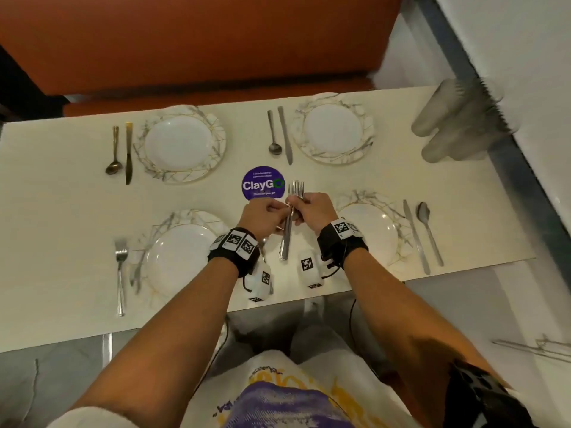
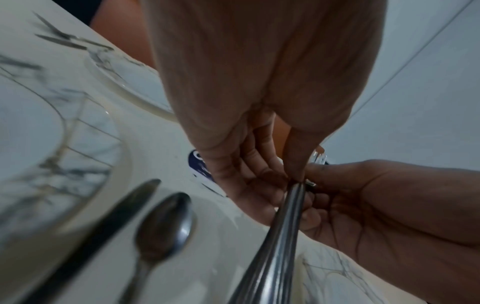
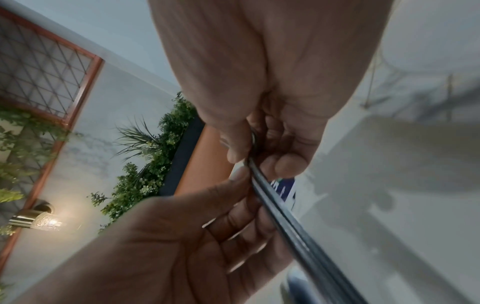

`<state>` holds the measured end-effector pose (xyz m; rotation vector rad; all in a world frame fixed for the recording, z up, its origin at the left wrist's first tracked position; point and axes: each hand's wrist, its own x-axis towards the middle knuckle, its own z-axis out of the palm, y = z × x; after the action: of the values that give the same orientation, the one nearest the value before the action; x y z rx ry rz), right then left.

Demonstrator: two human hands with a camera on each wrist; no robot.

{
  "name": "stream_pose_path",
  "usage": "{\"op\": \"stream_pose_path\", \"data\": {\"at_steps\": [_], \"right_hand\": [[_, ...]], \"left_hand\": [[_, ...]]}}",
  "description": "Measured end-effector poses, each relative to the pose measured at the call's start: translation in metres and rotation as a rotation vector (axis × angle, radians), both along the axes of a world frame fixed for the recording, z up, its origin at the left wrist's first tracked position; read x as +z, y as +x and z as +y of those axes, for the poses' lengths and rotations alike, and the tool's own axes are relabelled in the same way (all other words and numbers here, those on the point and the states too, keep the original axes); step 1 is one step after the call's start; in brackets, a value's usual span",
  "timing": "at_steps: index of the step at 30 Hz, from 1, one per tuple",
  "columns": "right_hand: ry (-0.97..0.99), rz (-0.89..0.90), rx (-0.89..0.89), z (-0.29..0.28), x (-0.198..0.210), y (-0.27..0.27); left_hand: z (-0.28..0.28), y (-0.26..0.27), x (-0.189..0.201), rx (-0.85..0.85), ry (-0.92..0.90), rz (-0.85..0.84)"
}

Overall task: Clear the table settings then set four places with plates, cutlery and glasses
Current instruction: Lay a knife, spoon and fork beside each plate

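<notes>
Over the table's middle, my left hand (image 1: pixel 279 209) and right hand (image 1: pixel 301 205) both grip a bundle of steel forks (image 1: pixel 287 233), tines pointing away, handles toward me. In the left wrist view my left hand's thumb and fingers (image 2: pixel 296 164) pinch the fork handles (image 2: pixel 280 236); my right hand (image 2: pixel 376 205) curls round them too. Marbled plates sit at far left (image 1: pixel 185 143), far right (image 1: pixel 333 131), near left (image 1: pixel 182 257) and near right (image 1: pixel 370 230). One fork (image 1: pixel 120 273) lies left of the near left plate. Stacked glasses (image 1: pixel 457 118) lie blurred at the far right corner.
A spoon and a knife lie beside each plate: far left (image 1: pixel 122 152), far right (image 1: pixel 279 134), near right (image 1: pixel 421 236), and near left (image 2: pixel 163 224). A purple round sticker (image 1: pixel 259 186) marks the table centre. An orange bench (image 1: pixel 197 41) runs behind the table; a wall is on the right.
</notes>
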<state>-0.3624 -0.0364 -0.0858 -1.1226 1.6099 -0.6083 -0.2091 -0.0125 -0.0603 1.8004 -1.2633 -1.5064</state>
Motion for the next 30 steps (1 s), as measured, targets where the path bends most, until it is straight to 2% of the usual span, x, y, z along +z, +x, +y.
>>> {"op": "stream_pose_path", "data": {"at_steps": [5,8,12,19,30], "right_hand": [[0.059,-0.038,-0.007,-0.019,-0.004,-0.061],[0.07,-0.06,0.005,-0.027,-0.007,-0.085],[0.103,-0.096,0.014,-0.031,-0.01,-0.103],[0.114,-0.153,0.028,-0.019,-0.017,-0.113],[0.123,-0.179,-0.013,-0.001,-0.022,-0.117]], "left_hand": [[-0.011,-0.053,-0.014,0.068,0.075,0.05],[-0.01,-0.066,-0.025,0.157,0.121,0.06],[-0.002,-0.072,-0.039,0.207,0.199,-0.01],[0.019,-0.082,-0.052,0.184,0.285,-0.129],[0.027,-0.093,-0.045,0.275,0.3,-0.025]]}}
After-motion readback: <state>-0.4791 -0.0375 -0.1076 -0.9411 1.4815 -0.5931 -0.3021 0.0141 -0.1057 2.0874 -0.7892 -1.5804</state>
